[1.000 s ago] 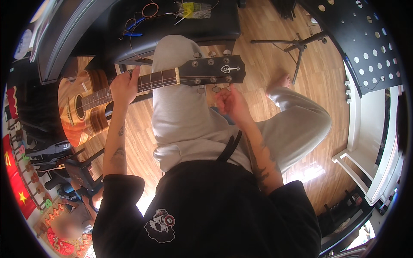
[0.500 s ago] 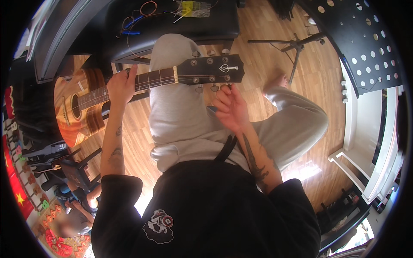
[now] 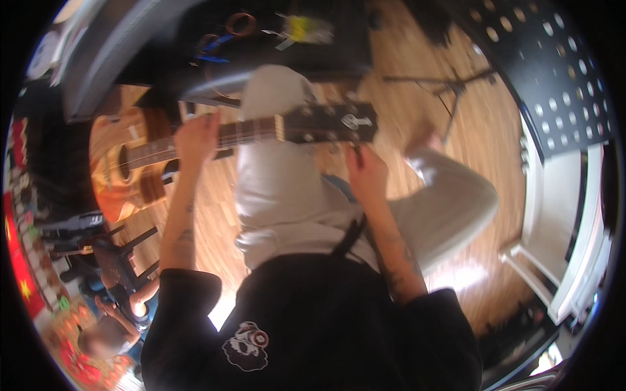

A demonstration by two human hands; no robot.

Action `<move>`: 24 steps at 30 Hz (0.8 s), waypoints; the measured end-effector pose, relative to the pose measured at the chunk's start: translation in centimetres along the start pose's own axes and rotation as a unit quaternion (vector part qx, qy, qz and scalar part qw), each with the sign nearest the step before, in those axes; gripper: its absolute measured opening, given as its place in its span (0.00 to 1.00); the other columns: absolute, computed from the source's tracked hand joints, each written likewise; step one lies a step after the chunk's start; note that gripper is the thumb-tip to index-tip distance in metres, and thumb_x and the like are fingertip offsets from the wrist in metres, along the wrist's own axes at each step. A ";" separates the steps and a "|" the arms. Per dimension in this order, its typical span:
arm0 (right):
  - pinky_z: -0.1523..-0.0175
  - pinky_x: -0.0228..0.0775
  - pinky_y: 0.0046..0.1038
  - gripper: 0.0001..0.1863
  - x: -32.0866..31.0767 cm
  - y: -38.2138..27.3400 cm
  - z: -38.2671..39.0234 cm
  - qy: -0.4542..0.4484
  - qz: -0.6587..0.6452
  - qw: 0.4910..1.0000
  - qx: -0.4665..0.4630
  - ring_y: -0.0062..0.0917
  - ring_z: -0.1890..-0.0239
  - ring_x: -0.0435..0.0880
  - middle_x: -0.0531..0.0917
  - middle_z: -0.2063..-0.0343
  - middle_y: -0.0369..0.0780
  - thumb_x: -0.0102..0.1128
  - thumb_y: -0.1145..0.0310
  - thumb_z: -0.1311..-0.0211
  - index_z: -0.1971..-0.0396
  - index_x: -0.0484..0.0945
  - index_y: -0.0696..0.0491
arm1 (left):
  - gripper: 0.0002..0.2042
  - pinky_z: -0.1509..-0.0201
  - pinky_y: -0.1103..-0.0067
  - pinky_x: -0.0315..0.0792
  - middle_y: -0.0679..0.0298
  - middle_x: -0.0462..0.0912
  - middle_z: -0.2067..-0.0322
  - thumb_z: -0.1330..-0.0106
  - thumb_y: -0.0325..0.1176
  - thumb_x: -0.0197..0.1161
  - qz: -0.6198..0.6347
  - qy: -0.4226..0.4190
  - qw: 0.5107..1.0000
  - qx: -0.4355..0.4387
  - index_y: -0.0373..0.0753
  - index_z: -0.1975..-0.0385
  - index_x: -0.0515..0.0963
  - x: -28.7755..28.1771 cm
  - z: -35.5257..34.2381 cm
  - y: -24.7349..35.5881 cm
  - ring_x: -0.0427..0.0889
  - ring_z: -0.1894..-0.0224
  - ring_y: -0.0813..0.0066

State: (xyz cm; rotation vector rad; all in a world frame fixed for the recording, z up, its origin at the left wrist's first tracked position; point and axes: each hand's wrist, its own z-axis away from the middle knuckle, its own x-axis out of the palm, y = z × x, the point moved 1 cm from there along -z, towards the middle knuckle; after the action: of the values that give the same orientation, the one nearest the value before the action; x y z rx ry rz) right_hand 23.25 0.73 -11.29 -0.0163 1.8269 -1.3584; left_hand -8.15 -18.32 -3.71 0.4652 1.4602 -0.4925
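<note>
An acoustic guitar (image 3: pixel 111 195) lies across in front of me, its wooden body at the left. Its neck (image 3: pixel 246 132) crosses over my raised knee, and the dark headstock (image 3: pixel 329 124) points right. My left hand (image 3: pixel 197 139) is closed around the neck near the body. Below the headstock's near edge, my right hand (image 3: pixel 366 173) is closed in a pinch on a tuning peg (image 3: pixel 356 152), the one closest to the headstock's end. Blur hides fine detail of the strings and the fingertips.
A black padded bench (image 3: pixel 339 55) beyond my knee carries a coiled wire (image 3: pixel 240 25), a blue tool (image 3: pixel 215 47) and a yellow packet (image 3: pixel 306 29). At right are a perforated black music stand (image 3: pixel 554 72) and its tripod legs (image 3: pixel 456 85). Another person (image 3: pixel 107 335) sits lower left.
The whole view has shifted slightly and blurred, so the guitar appears lower and further right. My right hand has turned, its fingers still at the peg; my left hand still holds the neck.
</note>
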 end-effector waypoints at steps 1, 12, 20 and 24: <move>0.73 0.65 0.32 0.11 0.5 0.0 -0.3 -0.012 -0.064 0.998 0.026 0.28 0.81 0.74 0.77 0.81 0.44 0.57 0.64 0.30 0.65 0.79 0.57 | 0.31 0.58 0.58 0.75 0.48 0.84 0.72 0.29 0.60 0.48 -0.026 0.008 1.000 -0.005 0.37 0.77 0.81 0.3 -0.1 -0.7 0.84 0.65 0.46; 0.73 0.50 0.21 0.18 0.0 -0.9 0.9 -0.273 -0.832 0.381 0.297 0.18 0.76 0.55 0.57 0.81 0.29 0.42 0.48 0.22 0.68 0.66 0.46 | 0.30 0.65 0.59 0.77 0.53 0.83 0.79 0.28 0.55 0.44 0.069 -0.013 0.994 0.087 0.39 0.79 0.84 -3.0 0.0 0.9 0.84 0.70 0.48; 0.74 0.51 0.19 0.15 0.9 -0.7 1.4 -0.167 -0.775 0.543 0.277 0.16 0.76 0.56 0.58 0.78 0.28 0.48 0.56 0.22 0.69 0.65 0.47 | 0.31 0.67 0.61 0.78 0.54 0.83 0.79 0.30 0.57 0.46 0.111 -0.011 0.990 0.089 0.37 0.80 0.85 -3.0 0.7 0.7 0.84 0.71 0.50; 0.74 0.51 0.20 0.15 0.8 0.2 1.4 -0.059 -0.294 0.933 0.200 0.14 0.75 0.60 0.63 0.75 0.29 0.47 0.53 0.23 0.66 0.65 0.49 | 0.30 0.61 0.63 0.79 0.55 0.86 0.73 0.31 0.57 0.46 0.121 -0.034 0.989 0.084 0.38 0.75 0.86 -3.6 1.2 0.5 0.86 0.65 0.54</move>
State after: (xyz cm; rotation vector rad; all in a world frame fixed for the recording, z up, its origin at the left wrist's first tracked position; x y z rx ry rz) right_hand 23.72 -0.67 -11.97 -0.4511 1.4628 -2.0797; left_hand -7.10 -18.47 -0.05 0.7424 1.2808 -0.4347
